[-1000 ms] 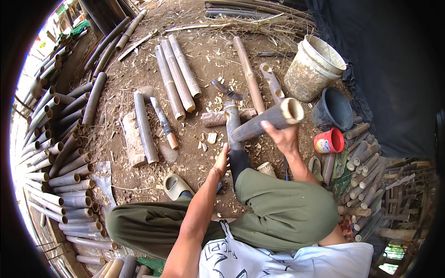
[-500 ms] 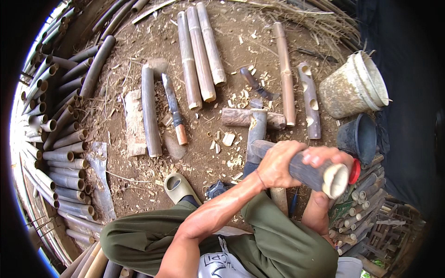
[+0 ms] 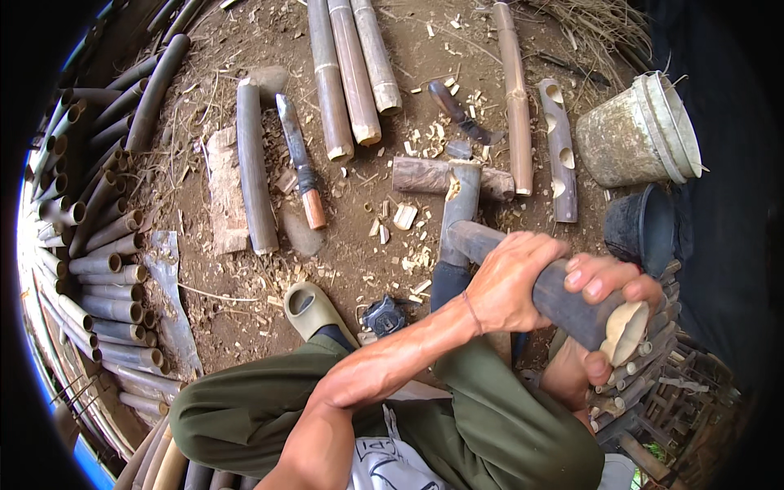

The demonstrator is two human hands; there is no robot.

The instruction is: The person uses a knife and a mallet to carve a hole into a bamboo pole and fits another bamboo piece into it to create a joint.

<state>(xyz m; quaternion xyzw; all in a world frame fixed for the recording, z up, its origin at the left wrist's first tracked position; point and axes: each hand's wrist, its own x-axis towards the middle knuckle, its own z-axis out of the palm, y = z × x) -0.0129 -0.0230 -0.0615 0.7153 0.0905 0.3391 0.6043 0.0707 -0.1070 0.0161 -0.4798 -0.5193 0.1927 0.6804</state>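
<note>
A dark, club-shaped wooden mallet (image 3: 572,314) lies across both my hands, its thick end toward the right and its narrower part toward the upper left. My left hand (image 3: 510,282) is wrapped round the middle of it. My right hand (image 3: 604,278) grips the thick end, fingers over the top and thumb below the pale, worn end face. Beyond the narrow part, a grey bamboo piece (image 3: 463,192) with a notch near its far end rests on a short log (image 3: 416,175). Dark cloth (image 3: 449,283) covers something at its near end.
A curved knife (image 3: 465,114) and a straight knife (image 3: 302,167) lie among wood chips. Bamboo lengths (image 3: 349,77) and a holed bamboo tube (image 3: 559,151) lie beyond. Right are a dirty white bucket (image 3: 621,135) and a dark bucket (image 3: 641,229); stacked bamboo (image 3: 114,286) lines the left.
Both hands and the mallet have shifted slightly right and its pale end face has turned. The right fingers now curl further over the thick end. The whole view has tilted downward.
</note>
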